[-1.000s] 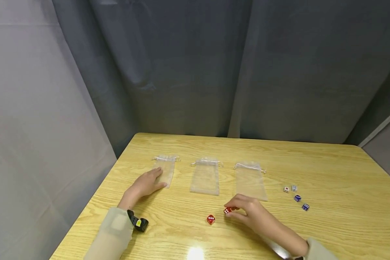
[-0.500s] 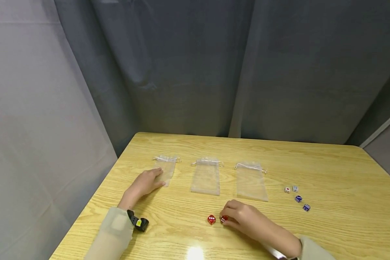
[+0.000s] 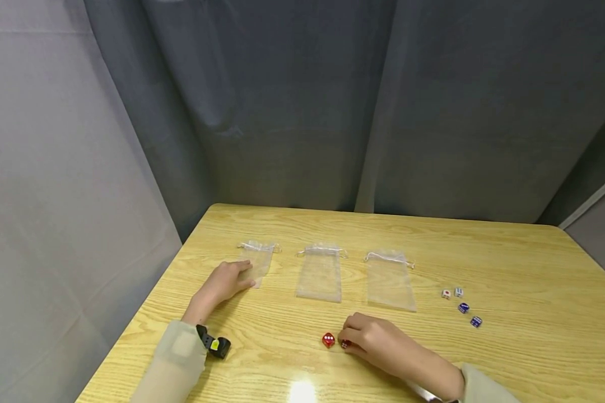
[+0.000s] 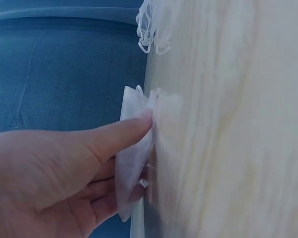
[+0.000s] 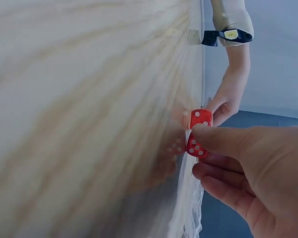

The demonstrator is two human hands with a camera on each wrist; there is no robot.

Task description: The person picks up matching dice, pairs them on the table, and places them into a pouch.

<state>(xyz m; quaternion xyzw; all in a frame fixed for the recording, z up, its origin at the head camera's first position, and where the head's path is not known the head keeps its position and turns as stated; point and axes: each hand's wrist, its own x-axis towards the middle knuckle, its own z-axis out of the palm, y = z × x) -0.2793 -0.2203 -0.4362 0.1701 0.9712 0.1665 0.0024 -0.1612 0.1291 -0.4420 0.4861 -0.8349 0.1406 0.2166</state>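
Observation:
My left hand is at the left sheer white drawstring pouch. In the left wrist view, thumb and fingers of the left hand grip the thin cloth of the pouch, which is bunched between them. My right hand pinches a red die low over the table, partly hidden by the fingers. Just left of it lies another red die. In the right wrist view, the held die appears beside the other die; I cannot tell whether they touch.
Two more pouches lie flat, a middle pouch and a right pouch. Farther right are a white die with a red pip, a second white die and two blue dice. A grey curtain hangs behind the table.
My right hand has moved left and toward me with its red die, close to the other red die. The left pouch has narrowed at its near end under my left hand.

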